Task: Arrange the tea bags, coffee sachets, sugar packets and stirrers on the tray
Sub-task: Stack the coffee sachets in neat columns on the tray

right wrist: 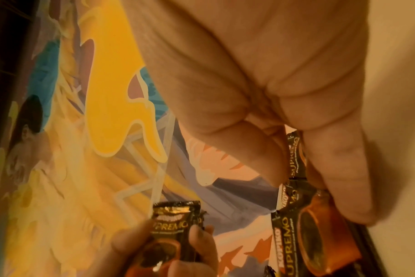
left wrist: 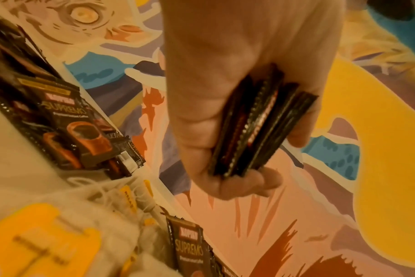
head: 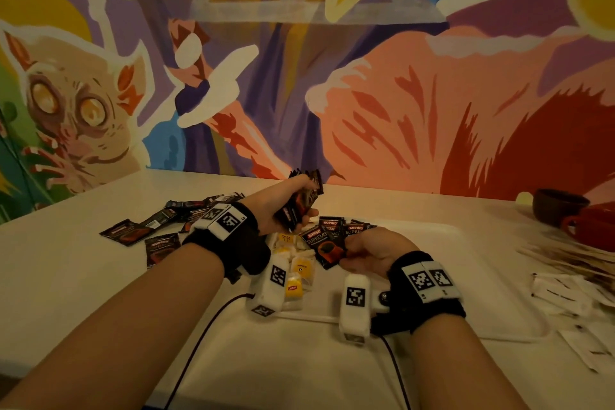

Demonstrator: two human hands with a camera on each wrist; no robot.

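Coffee sachets [head: 327, 245] are getting fanned along the tray [head: 466, 276] beside the tea bags [head: 296, 271] — right hand [head: 367, 251] pinches one flat to set it down, while left hand [head: 283, 206] grips a spare stack [left wrist: 256, 129] upright, fingers curled tight, probably as a feeder pile.

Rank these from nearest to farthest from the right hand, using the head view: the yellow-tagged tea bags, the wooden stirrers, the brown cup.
From the right hand:
1. Tea bags, just to its left, on the tray.
2. Wooden stirrers, off to its right, past the tray's edge.
3. Brown cup, far right, behind the stirrers near the wall.
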